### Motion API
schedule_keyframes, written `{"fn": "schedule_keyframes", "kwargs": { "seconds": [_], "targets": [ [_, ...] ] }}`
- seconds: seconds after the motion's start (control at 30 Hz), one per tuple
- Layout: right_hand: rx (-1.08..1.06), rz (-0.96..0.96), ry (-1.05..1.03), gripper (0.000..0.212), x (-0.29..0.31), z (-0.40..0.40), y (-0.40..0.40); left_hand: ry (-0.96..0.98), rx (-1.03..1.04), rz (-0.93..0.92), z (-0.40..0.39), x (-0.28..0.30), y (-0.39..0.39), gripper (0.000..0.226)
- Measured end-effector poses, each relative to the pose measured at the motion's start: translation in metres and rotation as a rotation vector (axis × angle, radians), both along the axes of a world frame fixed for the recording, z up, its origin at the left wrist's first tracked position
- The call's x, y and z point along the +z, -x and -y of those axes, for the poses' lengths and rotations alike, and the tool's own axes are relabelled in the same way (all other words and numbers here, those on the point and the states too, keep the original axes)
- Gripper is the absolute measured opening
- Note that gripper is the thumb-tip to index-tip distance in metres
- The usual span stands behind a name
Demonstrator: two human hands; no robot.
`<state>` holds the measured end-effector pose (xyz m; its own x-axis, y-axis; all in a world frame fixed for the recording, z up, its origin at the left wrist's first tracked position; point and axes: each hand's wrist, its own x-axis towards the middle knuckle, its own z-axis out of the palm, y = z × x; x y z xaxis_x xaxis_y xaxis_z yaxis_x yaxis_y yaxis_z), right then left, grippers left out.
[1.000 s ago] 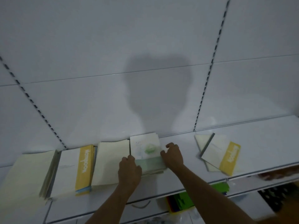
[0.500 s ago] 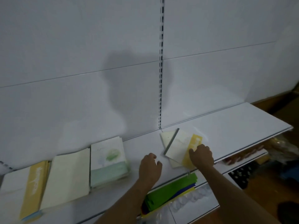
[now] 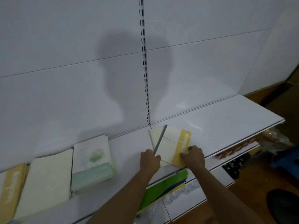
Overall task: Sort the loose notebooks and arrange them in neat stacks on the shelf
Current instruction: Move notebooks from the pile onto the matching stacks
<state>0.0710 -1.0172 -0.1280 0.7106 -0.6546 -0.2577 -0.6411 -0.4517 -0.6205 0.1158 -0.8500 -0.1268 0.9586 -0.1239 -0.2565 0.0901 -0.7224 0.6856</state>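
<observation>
Yellow-banded notebook [image 3: 175,145], askew atop a cream notebook [image 3: 155,136] near the white shelf's [image 3: 226,122] front edge, is gripped by both curled hands, left hand [image 3: 149,160] and right hand [image 3: 193,157], bare shelf stretching right.

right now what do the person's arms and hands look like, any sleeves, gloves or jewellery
Both forearms are bare up to the bottom edge of the picture, with no sleeve in view. The left hand and the right hand are bare too: no gloves, and no watch, bracelet or ring shows on the visible sides. The dim light would hide finer marks.
</observation>
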Motion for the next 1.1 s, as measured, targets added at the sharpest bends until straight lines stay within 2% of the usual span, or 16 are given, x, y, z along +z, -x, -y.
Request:
{"fn": "schedule_keyframes", "kwargs": {
  "seconds": [0.23, 0.37, 0.43, 0.57, 0.67, 0.83, 0.93, 1.1],
  "targets": [
    [-0.013, 0.053, 0.057, 0.051, 0.002, -0.012, -0.001, 0.084, -0.021, 0.023, -0.011, -0.003, 0.017, 0.023],
    [-0.038, 0.076, 0.083, 0.043, 0.009, -0.035, -0.004, 0.310, 0.096, -0.069, -0.024, 0.009, 0.022, 0.018],
    [-0.083, 0.062, 0.170, 0.046, 0.013, -0.051, -0.005, 0.406, 0.130, -0.101, -0.037, 0.016, 0.025, 0.019],
    [-0.101, 0.174, 0.289, 0.036, 0.026, -0.089, -0.015, 0.489, 0.154, -0.070, -0.083, 0.028, 0.030, 0.029],
    [-0.060, 0.293, 0.323, 0.030, 0.041, -0.130, -0.028, 0.540, 0.206, -0.042, -0.132, 0.038, 0.031, 0.028],
    [0.082, 0.452, 0.451, 0.036, 0.066, -0.216, -0.043, 0.562, 0.306, 0.054, -0.219, 0.062, 0.035, 0.020],
    [0.183, 0.391, 0.419, 0.034, 0.080, -0.269, -0.052, 0.610, 0.379, 0.114, -0.274, 0.073, 0.039, 0.021],
    [0.402, 0.393, 0.109, 0.031, 0.091, -0.360, -0.062, 0.598, 0.492, 0.169, -0.367, 0.080, 0.055, 0.020]
  ]
}}
